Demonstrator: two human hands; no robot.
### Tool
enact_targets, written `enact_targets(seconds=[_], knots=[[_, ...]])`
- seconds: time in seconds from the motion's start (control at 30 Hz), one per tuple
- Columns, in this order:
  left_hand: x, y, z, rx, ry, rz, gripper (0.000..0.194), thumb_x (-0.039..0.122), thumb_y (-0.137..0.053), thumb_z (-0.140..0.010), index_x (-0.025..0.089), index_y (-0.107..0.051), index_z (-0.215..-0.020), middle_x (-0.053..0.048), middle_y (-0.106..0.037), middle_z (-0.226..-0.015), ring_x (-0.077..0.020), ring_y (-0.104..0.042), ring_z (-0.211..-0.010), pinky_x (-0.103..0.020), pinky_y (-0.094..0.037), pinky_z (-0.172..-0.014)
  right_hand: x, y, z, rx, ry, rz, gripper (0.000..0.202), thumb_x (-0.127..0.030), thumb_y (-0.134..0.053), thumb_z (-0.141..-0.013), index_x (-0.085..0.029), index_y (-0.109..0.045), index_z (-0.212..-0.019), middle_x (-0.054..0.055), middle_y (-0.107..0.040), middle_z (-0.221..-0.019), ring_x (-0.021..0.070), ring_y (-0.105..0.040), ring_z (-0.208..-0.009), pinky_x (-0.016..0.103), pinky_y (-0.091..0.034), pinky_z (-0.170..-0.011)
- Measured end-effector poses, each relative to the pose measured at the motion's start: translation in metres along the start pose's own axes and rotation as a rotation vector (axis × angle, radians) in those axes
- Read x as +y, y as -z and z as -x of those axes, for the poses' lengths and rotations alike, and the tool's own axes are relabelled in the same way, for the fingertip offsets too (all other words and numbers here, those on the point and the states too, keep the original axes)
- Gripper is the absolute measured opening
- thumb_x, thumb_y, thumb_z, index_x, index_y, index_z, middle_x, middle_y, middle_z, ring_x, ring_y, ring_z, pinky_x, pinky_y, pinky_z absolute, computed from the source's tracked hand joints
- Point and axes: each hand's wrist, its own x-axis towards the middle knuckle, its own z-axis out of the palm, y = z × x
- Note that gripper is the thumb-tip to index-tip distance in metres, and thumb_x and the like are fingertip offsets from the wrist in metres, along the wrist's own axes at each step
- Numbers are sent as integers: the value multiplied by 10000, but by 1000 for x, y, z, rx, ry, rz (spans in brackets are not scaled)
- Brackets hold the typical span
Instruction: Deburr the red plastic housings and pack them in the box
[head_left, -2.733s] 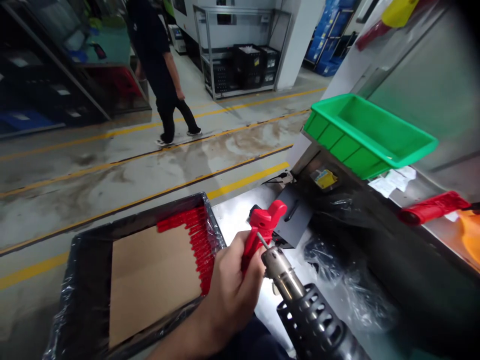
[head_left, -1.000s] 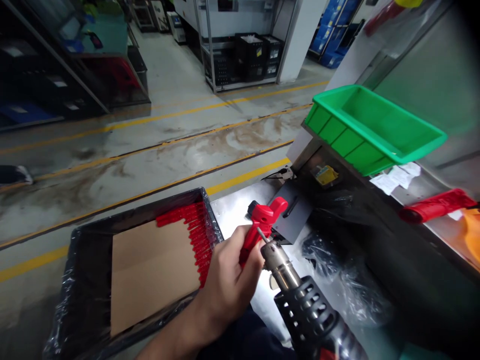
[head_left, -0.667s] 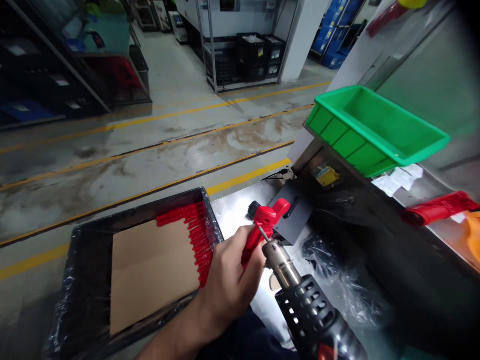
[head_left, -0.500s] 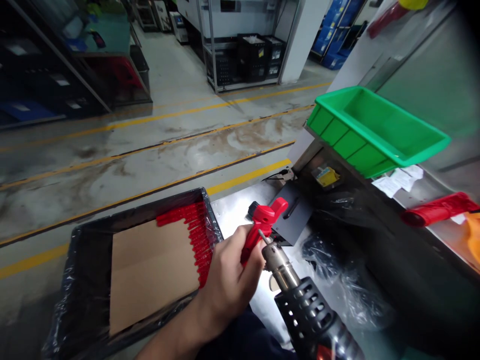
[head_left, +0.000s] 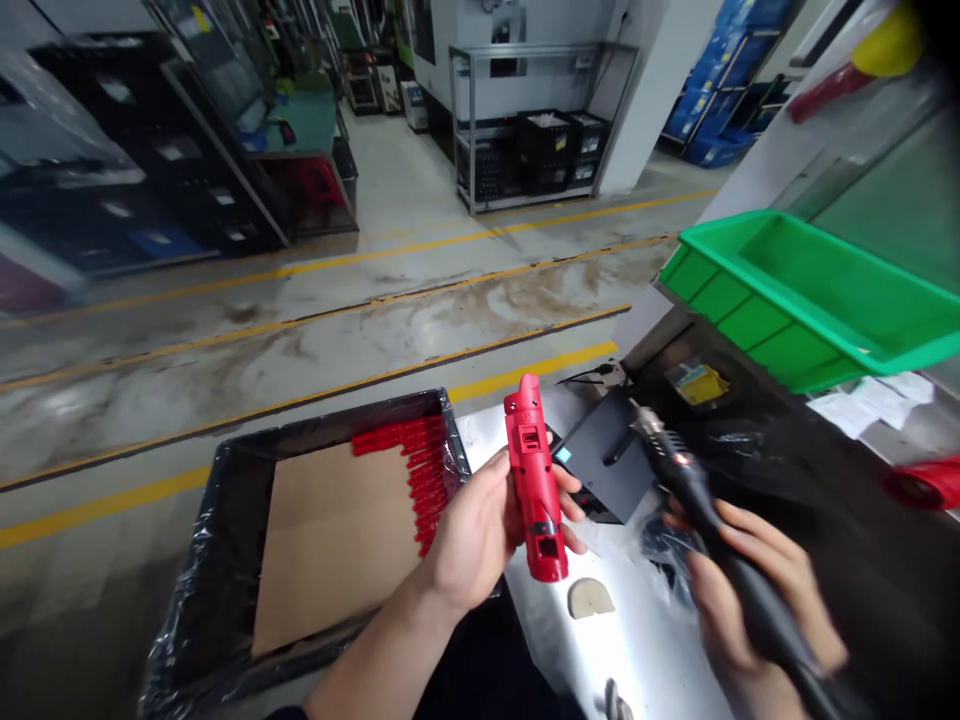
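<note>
My left hand (head_left: pixel 478 530) is closed around a long red plastic housing (head_left: pixel 534 480), which has small rectangular openings and faces up toward me. In my right hand (head_left: pixel 772 590) is a black hot-air gun (head_left: pixel 701 510) with a narrow metal nozzle and a vented sleeve. Its nozzle points up and left, apart from the housing, over a dark flat plate (head_left: pixel 604 450) on the bench. Left of my left hand, a black lined bin (head_left: pixel 217 560) holds a cardboard sheet (head_left: pixel 337 550) and a row of similar red parts (head_left: pixel 427 480).
A green plastic tub (head_left: pixel 780 310) stands on the raised ledge at right, with white papers (head_left: pixel 874 405) and a red part (head_left: pixel 926 485) beside it. Clear plastic wrap and a tan half-round piece (head_left: pixel 590 598) lie on the metal bench (head_left: pixel 637 640). A metal rack (head_left: pixel 469 130) stands across the floor.
The hot-air gun has moved right, away from the red housing. My left hand has turned the housing so its long side shows. My right hand has come into view.
</note>
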Motion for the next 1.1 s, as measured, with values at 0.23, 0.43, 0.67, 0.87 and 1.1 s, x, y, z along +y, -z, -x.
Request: enact_targets(seconds=[0.23, 0.43, 0.67, 0.87, 1.1], knots=[[11, 11, 5, 53, -26, 177, 441, 415, -388, -1044, 124, -685, -1193, -162, -728, -1151, -302, -698, -1023, -513, -594, -895, 71, -122, -22, -559, 110, 212, 363, -421, -560, -994, -165, -673, -1225, 194, -566, -1441, 298, -681, -1186, 381, -587, -981], [33, 24, 11, 102, -85, 220, 465, 456, -385, -1050, 134, -664, -1236, -181, -696, -1282, -375, -632, -1241, -595, -549, -997, 99, -196, -12, -768, 106, 393, 460, -229, -581, -903, -138, -632, -1351, 234, -570, -1452, 386, -578, -1311, 496, -479, -1102], [52, 46, 14, 161, -73, 199, 475, 486, -418, -1031, 149, -636, -1285, -179, -704, -1270, -364, -645, -1236, -574, -541, -1014, 82, -205, 22, -726, 99, 529, 610, -223, -591, -904, -48, -506, -1482, 327, -448, -1534, 494, -492, -1306, 737, -187, -1176], [55, 53, 6, 124, -57, 241, 410, 412, -463, -1012, 147, -649, -1265, -150, -732, -1158, -311, -712, -1046, -548, -571, -960, 59, -195, 32, -723, 62, 428, 469, -174, -517, -918, -138, -651, -1366, 216, -595, -1454, 479, -447, -1354, 753, -108, -1199], [49, 46, -1, 150, -131, 213, 253, 367, -576, -986, 202, -721, -1112, -76, -731, -1069, -258, -693, -1048, -540, -556, -1024, -21, -148, 9, -637, -149, 43, 273, -333, -482, -1020, -190, -692, -1118, 152, -723, -1178, 308, -702, -1072, 475, -586, -956]])
